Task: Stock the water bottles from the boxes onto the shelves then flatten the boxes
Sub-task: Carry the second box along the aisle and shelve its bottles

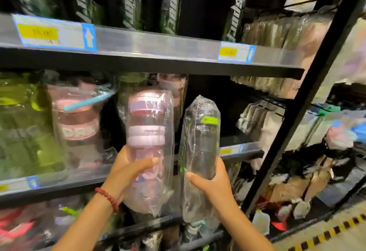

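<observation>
Pink bottle [147,138] gripped upright in left hand [126,173]; right hand [213,183] fingers curled round dark bottle [200,144], both raised.

Wrapped bottles [147,132] in both hands [128,168].

A dark metal shelving unit fills the view, its grey shelf edge [150,43] carrying blue and yellow price labels [235,52] under a clear strip. A black upright post [309,96] slants down the right side, with hook racks of packaged goods [277,33] beyond it. At lower right, pale floor [326,237] shows a black-and-yellow striped line.
</observation>
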`<state>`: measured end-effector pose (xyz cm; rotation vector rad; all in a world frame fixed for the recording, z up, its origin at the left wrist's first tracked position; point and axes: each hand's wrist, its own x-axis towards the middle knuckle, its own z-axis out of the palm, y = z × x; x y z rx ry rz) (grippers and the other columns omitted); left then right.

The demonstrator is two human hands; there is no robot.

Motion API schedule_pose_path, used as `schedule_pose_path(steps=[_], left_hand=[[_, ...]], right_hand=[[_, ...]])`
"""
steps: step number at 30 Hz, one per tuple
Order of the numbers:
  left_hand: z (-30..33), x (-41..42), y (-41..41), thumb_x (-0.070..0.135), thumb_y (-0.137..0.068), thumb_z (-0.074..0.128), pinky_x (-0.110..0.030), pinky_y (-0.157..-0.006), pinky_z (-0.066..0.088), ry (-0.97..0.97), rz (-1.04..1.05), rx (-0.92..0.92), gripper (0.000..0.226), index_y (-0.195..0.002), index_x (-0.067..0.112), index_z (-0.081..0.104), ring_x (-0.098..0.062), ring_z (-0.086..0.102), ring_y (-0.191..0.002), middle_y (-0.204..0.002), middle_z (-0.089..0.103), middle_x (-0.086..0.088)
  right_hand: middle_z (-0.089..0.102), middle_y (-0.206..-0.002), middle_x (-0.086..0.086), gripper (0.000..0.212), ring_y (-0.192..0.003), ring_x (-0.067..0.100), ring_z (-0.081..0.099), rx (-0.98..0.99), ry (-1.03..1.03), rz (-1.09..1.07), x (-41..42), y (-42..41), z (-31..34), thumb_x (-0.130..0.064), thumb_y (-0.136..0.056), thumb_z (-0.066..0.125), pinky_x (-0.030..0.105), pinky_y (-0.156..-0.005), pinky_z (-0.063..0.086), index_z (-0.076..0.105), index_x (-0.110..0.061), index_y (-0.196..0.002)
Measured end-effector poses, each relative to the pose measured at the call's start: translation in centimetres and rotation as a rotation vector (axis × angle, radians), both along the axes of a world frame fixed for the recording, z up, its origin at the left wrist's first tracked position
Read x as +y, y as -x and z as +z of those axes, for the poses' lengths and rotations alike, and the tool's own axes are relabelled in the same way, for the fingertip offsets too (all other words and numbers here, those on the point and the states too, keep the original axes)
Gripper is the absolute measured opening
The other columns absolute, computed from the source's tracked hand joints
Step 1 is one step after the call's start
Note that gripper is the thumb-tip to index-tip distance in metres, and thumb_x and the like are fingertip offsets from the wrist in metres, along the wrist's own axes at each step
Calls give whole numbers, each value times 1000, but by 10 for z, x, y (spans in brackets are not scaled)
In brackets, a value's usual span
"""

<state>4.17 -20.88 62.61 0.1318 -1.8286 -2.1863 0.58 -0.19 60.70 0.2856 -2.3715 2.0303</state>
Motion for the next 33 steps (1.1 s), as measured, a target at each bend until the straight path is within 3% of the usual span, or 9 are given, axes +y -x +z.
schedule_pose_path(steps=[3, 6, 8, 12, 15, 18, 24, 30, 33], left_hand=[[7, -7, 9, 33, -36, 80, -41, -81, 55, 25, 65, 10, 86, -117, 15, 56, -26, 67, -97, -106, 68, -10], [9, -10, 13, 32, -39, 81, -45, -87, 52, 24, 114, 22, 84, -118, 17, 57, -26, 66, -100, -108, 68, -9], [11, -9, 16, 31, -41, 81, -41, -84, 54, 25, 126, 28, 82, -119, 17, 57, -25, 66, -100, -108, 69, -8], [19, 2, 26, 29, -36, 79, -22, -62, 54, -39, 145, 68, 78, -110, 17, 59, -16, 70, -85, -94, 74, -2], [20, 12, 36, 28, -37, 77, -19, -62, 53, -81, 165, 113, 78, -111, 15, 59, -12, 70, -83, -91, 74, 1], [15, 20, 49, 25, -39, 81, -24, -67, 54, -123, 192, 147, 84, -119, 11, 57, -18, 69, -89, -97, 72, -4], [8, 46, 81, 22, -42, 83, -36, -80, 55, -249, 231, 180, 90, -126, 12, 50, -27, 65, -102, -113, 67, -12], [3, 61, 102, 19, -41, 82, -38, -81, 55, -301, 232, 194, 91, -127, 11, 51, -26, 65, -99, -109, 67, -12], [2, 64, 109, 20, -44, 83, -37, -86, 54, -295, 230, 198, 84, -123, 14, 55, -24, 65, -102, -111, 67, -10]], right_hand=[[60, -115, -12, 73, -105, 6, 60, 27, -21, 64, -13, 23, 13, -39, -52, 83, 37, -95, 49, 47, -38, -115], [59, -120, -9, 82, -110, 9, 58, 61, -38, 126, -22, 40, 21, -42, -53, 82, 39, -98, 48, 46, -30, -125], [59, -121, -9, 80, -110, 9, 58, 80, -39, 161, -28, 49, 25, -41, -55, 83, 37, -97, 48, 46, -30, -125], [64, -111, -8, 57, -98, 6, 64, 48, 41, 215, -31, 65, 32, -22, -66, 85, 32, -86, 53, 51, -35, -109], [64, -110, -9, 57, -99, 8, 64, 38, 74, 215, -23, 78, 38, -21, -68, 84, 31, -84, 54, 51, -34, -113], [64, -110, -9, 57, -98, 8, 64, 64, 50, 205, -9, 91, 47, -19, -69, 83, 33, -86, 53, 51, -31, -115], [66, -104, -3, 54, -93, 12, 66, 74, -81, 238, 17, 126, 66, -20, -66, 85, 37, -83, 55, 52, -27, -108], [60, -98, -5, 48, -88, 9, 61, 161, -273, 238, 38, 143, 77, -22, -68, 83, 22, -68, 46, 49, -20, -102], [54, -88, -6, 48, -75, 7, 54, 241, -396, 181, 44, 154, 79, -24, -67, 84, 22, -60, 41, 44, -18, -93]])
